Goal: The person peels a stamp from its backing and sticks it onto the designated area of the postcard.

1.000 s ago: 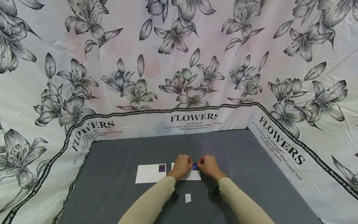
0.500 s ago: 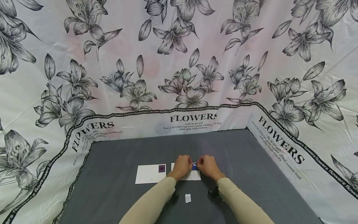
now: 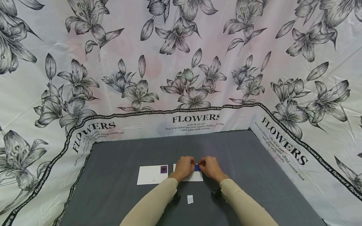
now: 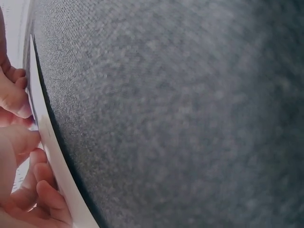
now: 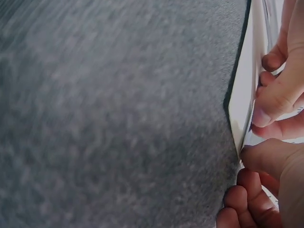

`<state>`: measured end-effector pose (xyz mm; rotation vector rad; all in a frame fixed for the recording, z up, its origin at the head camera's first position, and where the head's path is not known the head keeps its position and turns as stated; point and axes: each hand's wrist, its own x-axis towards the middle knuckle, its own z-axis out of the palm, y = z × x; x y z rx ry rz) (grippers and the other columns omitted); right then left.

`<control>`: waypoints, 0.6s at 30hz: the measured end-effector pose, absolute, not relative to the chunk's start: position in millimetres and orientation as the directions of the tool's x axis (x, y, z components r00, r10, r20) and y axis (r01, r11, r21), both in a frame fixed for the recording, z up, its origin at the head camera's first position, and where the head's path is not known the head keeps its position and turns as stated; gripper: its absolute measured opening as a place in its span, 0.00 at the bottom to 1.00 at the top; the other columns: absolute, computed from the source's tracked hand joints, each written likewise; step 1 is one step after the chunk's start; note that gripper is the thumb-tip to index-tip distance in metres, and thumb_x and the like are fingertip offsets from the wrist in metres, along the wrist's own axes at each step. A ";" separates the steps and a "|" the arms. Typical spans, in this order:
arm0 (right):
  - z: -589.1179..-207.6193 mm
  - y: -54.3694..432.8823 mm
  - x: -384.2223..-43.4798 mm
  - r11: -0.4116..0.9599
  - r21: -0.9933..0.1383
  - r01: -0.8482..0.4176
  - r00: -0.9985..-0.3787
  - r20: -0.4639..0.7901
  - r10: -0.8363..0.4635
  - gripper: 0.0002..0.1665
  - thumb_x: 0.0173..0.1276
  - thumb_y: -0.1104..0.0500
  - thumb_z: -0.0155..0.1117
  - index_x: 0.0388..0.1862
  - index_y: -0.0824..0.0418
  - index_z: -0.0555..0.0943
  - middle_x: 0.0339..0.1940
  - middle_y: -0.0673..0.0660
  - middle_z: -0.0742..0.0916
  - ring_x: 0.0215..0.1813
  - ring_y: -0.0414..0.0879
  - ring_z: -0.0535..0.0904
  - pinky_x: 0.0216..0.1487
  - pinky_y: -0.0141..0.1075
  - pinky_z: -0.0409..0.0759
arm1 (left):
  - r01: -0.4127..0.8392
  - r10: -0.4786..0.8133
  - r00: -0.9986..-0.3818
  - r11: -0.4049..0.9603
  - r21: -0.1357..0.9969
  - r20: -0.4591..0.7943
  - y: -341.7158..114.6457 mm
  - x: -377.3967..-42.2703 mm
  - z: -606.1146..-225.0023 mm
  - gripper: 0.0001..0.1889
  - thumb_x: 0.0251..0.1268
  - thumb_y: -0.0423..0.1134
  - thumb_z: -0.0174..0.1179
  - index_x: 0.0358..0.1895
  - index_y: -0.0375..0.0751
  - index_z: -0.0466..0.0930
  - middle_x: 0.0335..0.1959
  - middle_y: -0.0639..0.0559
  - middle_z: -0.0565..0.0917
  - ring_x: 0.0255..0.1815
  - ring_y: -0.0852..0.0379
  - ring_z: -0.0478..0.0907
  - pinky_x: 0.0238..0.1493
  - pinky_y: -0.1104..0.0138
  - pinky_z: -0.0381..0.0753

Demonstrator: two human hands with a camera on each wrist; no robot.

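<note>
A white envelope (image 3: 195, 178) lies flat on the grey table, partly covered by my left hand (image 3: 184, 167). At its upper right corner is a small blue stamp (image 3: 196, 168). My left hand pinches the stamp's left side between thumb and forefinger, and my right hand (image 3: 211, 168) pinches its right side. In the left wrist view the envelope (image 4: 56, 152) appears edge-on, below my curled left fingers (image 4: 50, 199). The right wrist view shows both thumbs close together over the envelope (image 5: 243, 90); the stamp itself is mostly hidden there.
Left of the hands lies another white envelope (image 3: 150, 175) with a purple stamp (image 3: 163, 169) in its upper right corner. A small white paper piece (image 3: 190, 199) rests between the forearms. A flower-printed curtain (image 3: 198, 78) surrounds the grey table (image 3: 127, 153).
The fingertips shift slightly at the top of the blue stamp, and the stamp's visible face looks darker and plainer. The arms and both envelopes stay in place.
</note>
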<state>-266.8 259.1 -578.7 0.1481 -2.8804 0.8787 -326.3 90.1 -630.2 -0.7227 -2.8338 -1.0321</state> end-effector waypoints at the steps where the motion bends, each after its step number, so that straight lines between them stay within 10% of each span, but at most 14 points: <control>1: -578.7 259.0 -267.2 0.831 -0.540 -0.133 -0.987 0.150 -0.061 0.03 0.68 0.66 0.76 0.40 0.63 0.93 0.32 0.53 0.92 0.34 0.43 0.86 0.39 0.42 0.87 | 0.442 0.420 -0.888 0.668 0.599 0.187 89.3 -325.7 -628.3 0.05 0.63 0.35 0.72 0.35 0.51 0.89 0.35 0.54 0.88 0.30 0.58 0.77 0.35 0.61 0.79; 18: -571.4 269.0 -267.7 0.854 -0.460 -0.244 -0.970 0.118 -0.214 0.09 0.63 0.63 0.82 0.42 0.61 0.94 0.30 0.49 0.91 0.33 0.39 0.83 0.37 0.39 0.84 | 0.423 0.494 -0.868 0.689 0.589 0.045 82.8 -315.9 -603.7 0.09 0.64 0.42 0.76 0.46 0.47 0.92 0.33 0.56 0.82 0.31 0.59 0.75 0.33 0.67 0.75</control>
